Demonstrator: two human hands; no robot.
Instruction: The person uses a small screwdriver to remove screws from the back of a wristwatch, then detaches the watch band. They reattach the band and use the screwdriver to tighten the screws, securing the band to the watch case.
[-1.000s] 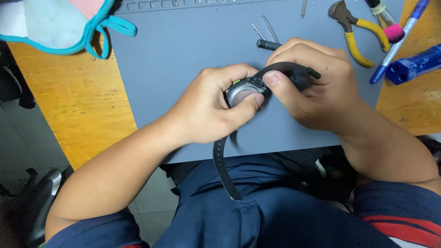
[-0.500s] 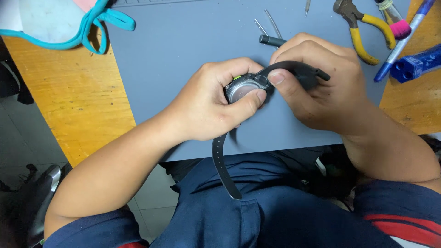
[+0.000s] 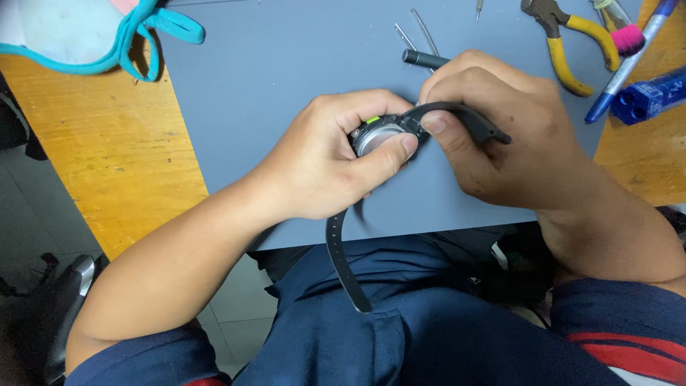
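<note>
A wristwatch point(image 3: 376, 134) with a round metal case back and black straps is held over the grey work mat point(image 3: 286, 78). My left hand point(image 3: 336, 157) wraps around the case, thumb pressed on the metal back. My right hand point(image 3: 500, 136) pinches the upper strap point(image 3: 468, 118) where it meets the case. The lower strap point(image 3: 343, 261) hangs down past the mat's front edge over my lap.
On the mat behind my hands lie a dark slim tool point(image 3: 423, 58) and thin metal tweezers point(image 3: 421, 25). Yellow-handled pliers point(image 3: 572, 36), a pink-tipped brush point(image 3: 623, 34), a blue pen point(image 3: 629, 64) and a blue plastic piece point(image 3: 654, 94) sit at the right. A teal-edged cloth point(image 3: 78, 32) lies top left on the wooden table point(image 3: 107, 157).
Both hands and the watch stay in nearly the same place. The case has turned a little in my left hand and a small green spot now shows at its top edge.
</note>
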